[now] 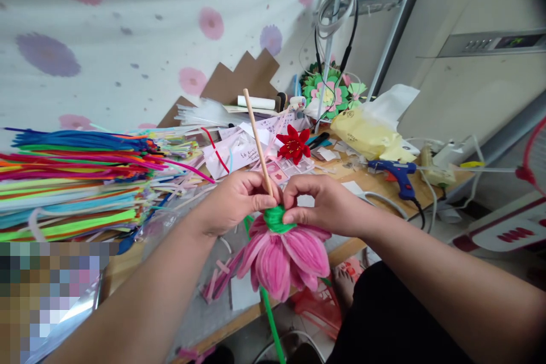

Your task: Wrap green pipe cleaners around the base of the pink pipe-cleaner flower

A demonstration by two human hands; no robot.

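Note:
A pink pipe-cleaner flower (275, 267) hangs upside down between my hands, petals pointing downward. Green pipe cleaner (279, 220) is wound around its base, where a wooden stick (257, 139) rises and leans left. My left hand (239, 202) is closed, thumb and fingers pinching the lower end of the stick. On the other side, my right hand (322, 205) is closed too, its thumb and index finger pinching the green winding. A loose green length (272, 321) hangs below the petals. The fingers partly hide where stick and flower meet.
Bundles of coloured pipe cleaners (81, 182) lie at the left. Behind my hands are a red flower (294, 144) and scattered papers (217, 156). A blue glue gun (396, 173) with its cord and a yellow bag (367, 131) lie at the right. A white pole (335, 23) stands behind.

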